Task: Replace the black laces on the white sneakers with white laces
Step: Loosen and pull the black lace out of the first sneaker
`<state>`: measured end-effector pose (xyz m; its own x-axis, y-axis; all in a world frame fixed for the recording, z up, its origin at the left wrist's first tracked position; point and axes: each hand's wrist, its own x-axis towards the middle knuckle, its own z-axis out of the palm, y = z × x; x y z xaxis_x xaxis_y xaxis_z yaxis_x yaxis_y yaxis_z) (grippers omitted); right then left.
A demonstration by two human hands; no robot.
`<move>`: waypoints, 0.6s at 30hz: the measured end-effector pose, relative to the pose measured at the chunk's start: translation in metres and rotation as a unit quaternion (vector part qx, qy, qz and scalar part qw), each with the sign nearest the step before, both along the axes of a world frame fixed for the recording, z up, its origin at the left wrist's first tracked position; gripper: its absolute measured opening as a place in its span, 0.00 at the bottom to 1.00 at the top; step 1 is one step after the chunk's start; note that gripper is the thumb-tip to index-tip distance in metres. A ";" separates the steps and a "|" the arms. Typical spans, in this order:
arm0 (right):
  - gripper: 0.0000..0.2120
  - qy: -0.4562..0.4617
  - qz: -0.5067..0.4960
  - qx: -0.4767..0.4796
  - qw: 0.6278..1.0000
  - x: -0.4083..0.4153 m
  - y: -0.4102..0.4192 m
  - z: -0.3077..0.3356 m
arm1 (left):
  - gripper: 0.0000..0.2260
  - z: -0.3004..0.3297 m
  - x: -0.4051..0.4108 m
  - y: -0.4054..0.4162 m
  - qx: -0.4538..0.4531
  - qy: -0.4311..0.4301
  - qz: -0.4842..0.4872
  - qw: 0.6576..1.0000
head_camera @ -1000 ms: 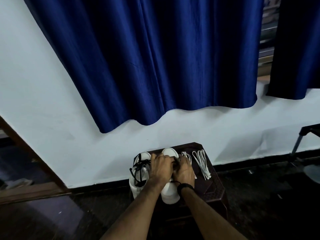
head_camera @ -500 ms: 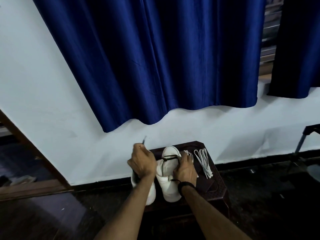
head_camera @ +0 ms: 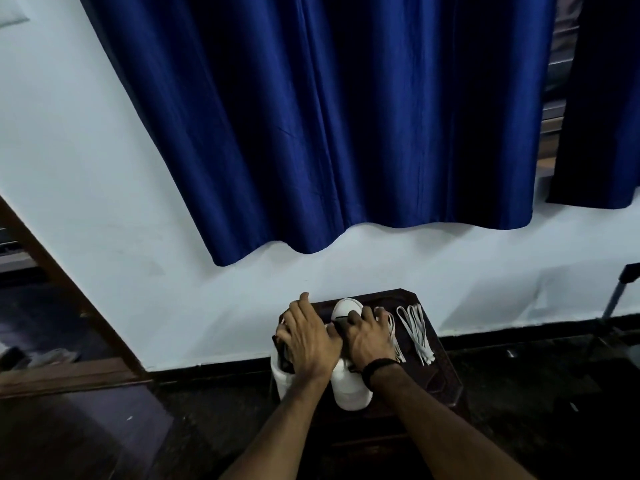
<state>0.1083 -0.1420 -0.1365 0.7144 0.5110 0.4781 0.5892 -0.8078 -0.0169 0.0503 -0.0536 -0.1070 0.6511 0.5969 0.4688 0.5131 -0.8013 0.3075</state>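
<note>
Right sneaker (head_camera: 351, 386) runs toe-away under your right hand (head_camera: 367, 336), which pinches its black lace (head_camera: 341, 322). Left hand (head_camera: 308, 336) lies flat-fingered on the left sneaker (head_camera: 282, 379).

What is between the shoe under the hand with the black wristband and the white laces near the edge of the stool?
Another bundle of white laces lies between that shoe and the outer laces, partly under the right hand, in the head view.
</note>
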 end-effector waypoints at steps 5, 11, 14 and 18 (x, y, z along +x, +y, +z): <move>0.07 0.050 -0.017 0.005 0.999 0.007 0.004 0.008 | 0.23 -0.005 0.001 0.002 0.039 0.016 -0.018 0.999; 0.12 0.293 -0.094 0.232 0.923 0.035 -0.007 0.027 | 0.10 -0.008 0.000 0.000 0.069 0.030 -0.030 0.997; 0.12 0.311 -0.079 0.255 0.912 0.043 -0.006 0.035 | 0.09 -0.007 0.000 0.000 0.072 0.037 -0.040 0.996; 0.18 0.185 0.102 -0.009 0.977 0.041 0.000 0.040 | 0.11 -0.005 0.001 0.000 0.075 0.043 -0.048 0.995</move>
<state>0.1489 -0.1417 -0.0964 0.7185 0.6675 0.1957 0.6948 -0.6757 -0.2463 0.0513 -0.0540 -0.1118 0.7436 0.4575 0.4876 0.4516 -0.8814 0.1383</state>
